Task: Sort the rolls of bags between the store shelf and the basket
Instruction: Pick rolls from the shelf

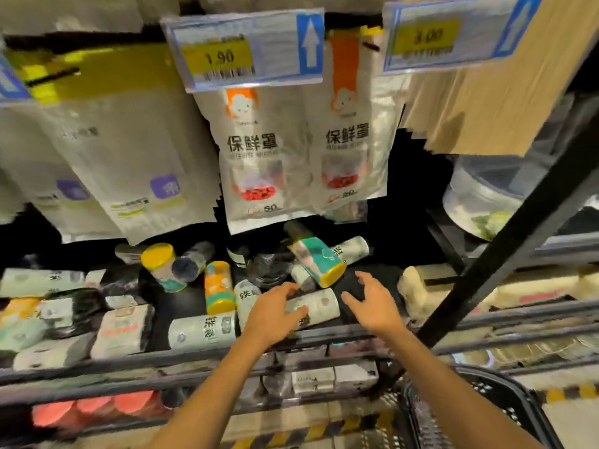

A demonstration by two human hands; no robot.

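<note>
A dim store shelf with a grey metal front rail fills the frame. Flat white plastic packets with orange tops hang above it behind a yellow price label reading 1.90. In the left of the frame, pale and black wrapped rolls lie crowded together on the shelf floor. Just right of them, a pale grey roll of bags with black characters lies on its side against the rail. Behind it stands an orange-and-teal canister with a yellow cap, and further back a yellow-capped canister leans beside a dark roll. At the centre, the left hand reaches over the rail and holds the near end of a white paper-wrapped roll of bags. Its fingers are curved over the top and its thumb lies across the front, and the roll lies on its side on the shelf. Above this roll, a teal-and-white canister with a yellow cap tilts down towards the hands. Just right of the roll, the right hand hovers over bare dark shelf with fingers spread and nothing in it. A second yellow price label reading 3.00 hangs at the upper right. In the lower right corner, below the shelf, sits a black perforated plastic basket. Its contents cannot be made out.
</note>
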